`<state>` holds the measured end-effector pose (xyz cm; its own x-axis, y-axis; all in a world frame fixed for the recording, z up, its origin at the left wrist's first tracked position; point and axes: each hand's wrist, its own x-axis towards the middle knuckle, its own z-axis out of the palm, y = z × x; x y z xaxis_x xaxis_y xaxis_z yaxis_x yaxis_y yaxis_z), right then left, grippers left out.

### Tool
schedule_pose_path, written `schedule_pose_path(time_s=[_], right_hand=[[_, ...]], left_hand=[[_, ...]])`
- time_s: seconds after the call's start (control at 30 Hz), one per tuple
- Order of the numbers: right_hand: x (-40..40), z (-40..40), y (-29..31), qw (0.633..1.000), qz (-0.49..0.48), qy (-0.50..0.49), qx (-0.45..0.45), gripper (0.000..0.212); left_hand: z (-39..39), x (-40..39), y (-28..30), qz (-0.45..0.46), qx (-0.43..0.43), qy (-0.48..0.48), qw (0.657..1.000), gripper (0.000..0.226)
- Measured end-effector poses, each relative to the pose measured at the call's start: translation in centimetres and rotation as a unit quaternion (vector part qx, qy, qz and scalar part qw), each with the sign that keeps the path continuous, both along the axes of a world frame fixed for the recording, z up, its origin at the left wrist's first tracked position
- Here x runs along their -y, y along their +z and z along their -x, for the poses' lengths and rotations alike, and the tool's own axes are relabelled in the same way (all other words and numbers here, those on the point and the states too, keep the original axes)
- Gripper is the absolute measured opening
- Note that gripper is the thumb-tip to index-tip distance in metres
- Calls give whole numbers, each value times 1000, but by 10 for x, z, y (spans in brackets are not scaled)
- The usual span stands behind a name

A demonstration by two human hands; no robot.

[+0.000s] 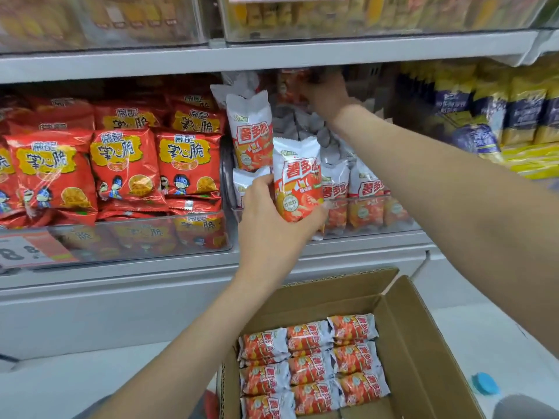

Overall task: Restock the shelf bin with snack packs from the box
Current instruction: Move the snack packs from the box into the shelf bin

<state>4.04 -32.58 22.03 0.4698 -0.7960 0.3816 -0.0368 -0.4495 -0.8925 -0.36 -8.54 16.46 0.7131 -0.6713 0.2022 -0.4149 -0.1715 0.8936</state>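
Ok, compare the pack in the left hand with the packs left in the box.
The held pack stands upright in the left hand at the bin front; the boxed packs lie flat in rows. The held pack is single and lifted; the boxed packs lie side by side. Both share the white-and-red wrapper.

We see the left hand (pixel 273 225) holding an upright white-and-red foil snack pack (pixel 298 179) at the front of the clear plastic shelf bin (pixel 375 219). The right hand (pixel 325 92) reaches deep into the bin's back, gripping another blurred red pack (pixel 290 86). Below, the open brown cardboard box (pixel 417 343) holds rows of matching packs (pixel 311 367).
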Motion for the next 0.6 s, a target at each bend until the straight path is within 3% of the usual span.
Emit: schedule_pose_path(time_s=[0.1,0.17,0.27,0.43,0.6], right_hand=[[10,-17,-7,1000,8,24,-2,67],[14,-27,-11,996,21,56,-59,73],[15,-36,-7,983,50,72,-164,59],[16,-38,-7,979,41,85,-183,52],[3,-19,-5,982,-32,38,-181,79]], left_hand=[[-2,2,2,6,-23,5,1000,61],[-4,4,2,9,-32,13,999,66],[-5,5,2,7,-31,14,999,66],[-7,3,3,18,-41,7,999,66],[-8,1,6,32,-68,-9,997,72]])
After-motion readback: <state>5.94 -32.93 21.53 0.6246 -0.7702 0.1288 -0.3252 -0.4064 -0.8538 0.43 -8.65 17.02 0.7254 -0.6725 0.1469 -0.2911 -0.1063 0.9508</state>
